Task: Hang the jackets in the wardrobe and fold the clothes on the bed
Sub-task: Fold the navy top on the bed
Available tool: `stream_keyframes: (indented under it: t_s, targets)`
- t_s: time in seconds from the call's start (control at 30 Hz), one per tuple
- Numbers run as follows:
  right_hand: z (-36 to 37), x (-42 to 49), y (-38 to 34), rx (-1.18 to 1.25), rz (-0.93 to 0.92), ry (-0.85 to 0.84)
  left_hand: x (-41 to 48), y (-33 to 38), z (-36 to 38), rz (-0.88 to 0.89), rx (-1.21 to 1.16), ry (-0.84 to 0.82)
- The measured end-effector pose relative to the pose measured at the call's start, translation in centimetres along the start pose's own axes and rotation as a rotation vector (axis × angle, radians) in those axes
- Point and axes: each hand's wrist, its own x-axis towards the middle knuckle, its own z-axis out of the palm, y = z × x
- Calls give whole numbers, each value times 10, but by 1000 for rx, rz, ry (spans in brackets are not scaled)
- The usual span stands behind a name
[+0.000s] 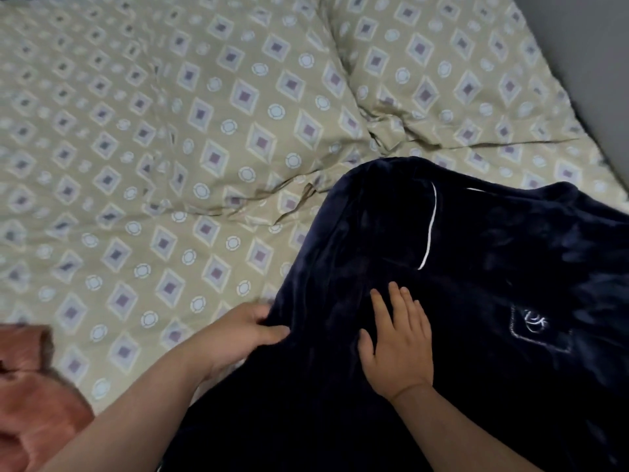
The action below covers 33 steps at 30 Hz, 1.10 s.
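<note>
A dark navy fleece garment [476, 267] with thin white piping and a stitched chest pocket lies spread over the right part of the bed [170, 148]. My left hand [245, 332] grips its left edge, thumb on top and fingers tucked under the cloth. My right hand [398, 342] rests flat on the fabric with straight, spread fingers, just right of the left hand. The garment's lower part runs out of the frame at the bottom.
The bed wears a beige cover printed with diamonds and circles, creased near the middle. A pink-orange garment [34, 403] lies bunched at the lower left corner. A grey wall [585, 63] borders the bed at the upper right.
</note>
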Motion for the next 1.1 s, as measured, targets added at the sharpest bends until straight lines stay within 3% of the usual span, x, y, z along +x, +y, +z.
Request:
stream_keyframes:
  t_s: [0.07, 0.13, 0.33, 0.5, 0.63, 0.7, 0.83, 0.9, 0.97, 1.03, 1.1]
  targets:
    - [-2, 0, -1, 7, -1, -6, -10, 14, -5, 52, -218, 83]
    - [-3, 0, -1, -15, 5, -15, -21, 33, -33, 186, -209, 258]
    - [3, 0, 0, -56, -13, 10, -45, 117, -156, 490, 367, 916]
    - [5, -1, -1, -53, -16, 44, 9, 127, -155, 492, 873, 1094]
    - [6, 0, 0, -59, -6, 57, 31, 69, -103, 542, 651, 1150]
    - [6, -2, -1, -75, -10, 46, 33, 36, -75, 570, 391, 1144]
    - [-9, 11, -5, 70, -20, 110, 38, -4, -40, 253, -2, 875]
    - [-19, 33, -16, 178, -145, 229, 45, -5, -43, 139, -133, 835]
    - [-23, 63, -41, 203, -320, 277, 52, 1, -51, 135, -326, 834]
    - [-21, 93, -76, 175, -390, 174, 57, 4, -55, 157, -499, 813]
    - [-10, 114, -101, 119, -330, 19, 58, 4, -52, 246, -698, 745]
